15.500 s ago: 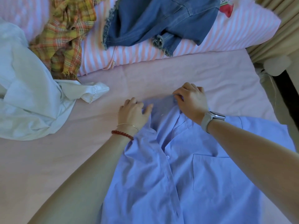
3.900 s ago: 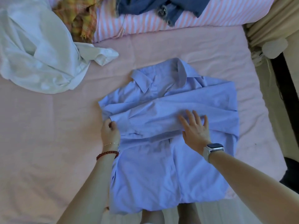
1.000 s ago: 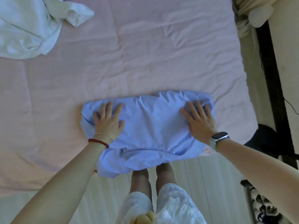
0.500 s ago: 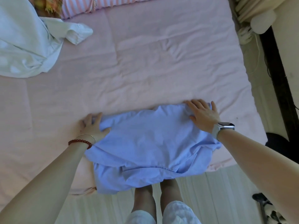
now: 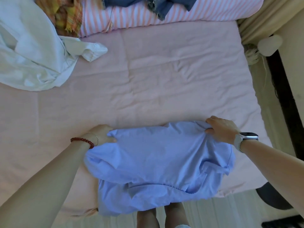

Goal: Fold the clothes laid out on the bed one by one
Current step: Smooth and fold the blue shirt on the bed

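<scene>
Blue cotton is what both hands are working with: the folded blue shirt [image 5: 158, 163] is lying at the near edge of the bed [image 5: 148, 89], its lower layers hanging over the side above the person's legs. The left hand [image 5: 102, 134] is gripping the shirt's far-left corner, fingers curled under the cloth so the grip is closed around the fabric. The right hand [image 5: 221, 129] is holding the far-right corner, fingers and thumb bunching the cloth tightly between them. Both corners are being lifted slightly, and the fabric is puckering toward each fist.

A red bead bracelet [image 5: 83, 141] is circling the left wrist, and a watch [image 5: 245, 139] is sitting on the right wrist.

Farther up the pink sheet, a crumpled white shirt [image 5: 32, 53] is lying at the far left, well apart from the blue one. A plaid garment [image 5: 65, 15] is resting just beyond it, partly on the striped pillow [image 5: 189, 15], where a denim piece [image 5: 158, 4] is also draped.
</scene>
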Demonstrator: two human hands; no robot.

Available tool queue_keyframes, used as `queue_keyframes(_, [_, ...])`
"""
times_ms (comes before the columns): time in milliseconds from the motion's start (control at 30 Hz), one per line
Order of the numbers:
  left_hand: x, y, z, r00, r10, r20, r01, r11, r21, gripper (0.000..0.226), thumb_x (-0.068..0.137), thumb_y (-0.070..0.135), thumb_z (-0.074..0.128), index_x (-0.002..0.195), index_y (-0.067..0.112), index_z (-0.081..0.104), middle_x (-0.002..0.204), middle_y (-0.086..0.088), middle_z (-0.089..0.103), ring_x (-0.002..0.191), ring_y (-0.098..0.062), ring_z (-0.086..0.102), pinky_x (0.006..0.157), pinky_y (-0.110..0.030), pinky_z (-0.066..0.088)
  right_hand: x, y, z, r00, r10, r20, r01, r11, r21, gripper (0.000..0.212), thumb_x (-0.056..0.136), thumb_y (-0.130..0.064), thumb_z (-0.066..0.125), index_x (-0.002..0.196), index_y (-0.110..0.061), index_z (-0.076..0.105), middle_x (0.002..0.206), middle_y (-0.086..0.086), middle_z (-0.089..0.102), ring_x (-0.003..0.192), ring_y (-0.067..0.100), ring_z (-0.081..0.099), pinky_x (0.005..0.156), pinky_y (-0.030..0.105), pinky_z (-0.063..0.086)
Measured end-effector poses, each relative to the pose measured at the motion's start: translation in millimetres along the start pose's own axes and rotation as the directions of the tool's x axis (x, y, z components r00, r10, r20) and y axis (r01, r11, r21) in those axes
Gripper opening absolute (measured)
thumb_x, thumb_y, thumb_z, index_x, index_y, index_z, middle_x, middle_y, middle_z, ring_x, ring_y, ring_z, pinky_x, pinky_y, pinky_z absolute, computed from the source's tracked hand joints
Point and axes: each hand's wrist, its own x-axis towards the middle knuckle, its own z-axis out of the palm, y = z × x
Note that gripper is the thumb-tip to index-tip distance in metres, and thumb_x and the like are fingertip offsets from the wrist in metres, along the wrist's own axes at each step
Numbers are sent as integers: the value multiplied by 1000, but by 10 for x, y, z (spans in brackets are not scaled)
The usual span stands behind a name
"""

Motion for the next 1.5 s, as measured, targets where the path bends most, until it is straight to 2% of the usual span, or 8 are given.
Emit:
queue_keyframes(233, [-54, 198, -987, 939, 91, -332, -97, 995, -2, 16, 87, 19, 63, 80, 8, 54, 90, -15, 61, 89, -31, 57, 74, -35, 39, 325, 58, -956, 962, 15, -272, 0, 998, 55, 25, 95, -25, 47, 115, -11, 52, 115, 10, 52, 101, 33, 55, 75, 35, 38])
queue_keyframes(467, [-7, 434, -1651, 591, 161, -790, -26, 983, 181, 25, 89, 15, 58, 108, -1, 59, 109, -21, 56, 99, -39, 54, 74, -46, 40, 567, -57, -1750, 773, 71, -631, -38, 997, 66, 21, 90, -7, 48, 109, -2, 54, 107, 19, 52, 100, 38, 50, 81, 42, 29])
queue_keyframes(667, [-279, 308, -830, 557, 286, -780, -105, 956, 275, 19, 65, -9, 69, 83, -3, 66, 79, -21, 60, 73, -38, 62, 59, -45, 49, 177, -14, -1016, 746, -85, -660, 45, 996, -78, 18, 67, 11, 65, 83, 3, 62, 77, 21, 58, 71, 40, 60, 71, 45, 41])
queue_keyframes(900, [-627, 47, 524, 590, 455, -667, -222, 886, 408, 34, 64, 12, 39, 76, 10, 70, 71, -4, 62, 67, -26, 58, 63, -30, 35, -317, 168, -32, 794, -327, -512, 178, 931, -318, 23, 70, -2, 38, 66, -8, 60, 64, 9, 54, 57, 30, 58, 71, 38, 34])
queue_keyframes(1100, [-766, 97, 1003, 813, 247, -527, -188, 968, 164, 32, 67, 27, 47, 79, 10, 71, 80, -5, 65, 74, -27, 66, 58, -36, 51, -543, 3, 330, 918, -189, -349, 116, 969, -219, 40, 39, -5, 72, 79, -6, 68, 80, 11, 61, 76, 32, 64, 87, 50, 37])
queue_keyframes(1300, [-426, 133, 502, 644, -181, -743, -6, 970, -241, 35, 82, 19, 58, 111, 0, 61, 113, -23, 57, 104, -42, 54, 82, -48, 44, -292, -763, 105, 830, -152, -537, 172, 985, -12, 44, 77, -19, 36, 105, -6, 66, 104, 13, 65, 96, 31, 64, 94, 51, 37])
queue_keyframes(1400, [-51, 80, 74, 610, -423, -670, 60, 868, -493, 55, 87, 24, 61, 134, 1, 43, 131, -21, 43, 120, -35, 39, 95, -41, 34, -26, -1203, -4, 847, -162, -506, 180, 984, -13, 46, 84, -19, 39, 123, -4, 58, 125, 16, 59, 116, 34, 56, 96, 65, 33])
queue_keyframes(1500, [297, -24, -174, 639, -520, -567, 105, 789, -606, 41, 88, 31, 58, 121, 6, 53, 123, -16, 51, 110, -29, 48, 81, -33, 42, 302, -1468, -12, 907, -96, -409, 138, 988, 74, 52, 95, -24, 39, 145, -10, 30, 151, 10, 30, 139, 29, 28, 106, 63, 16])
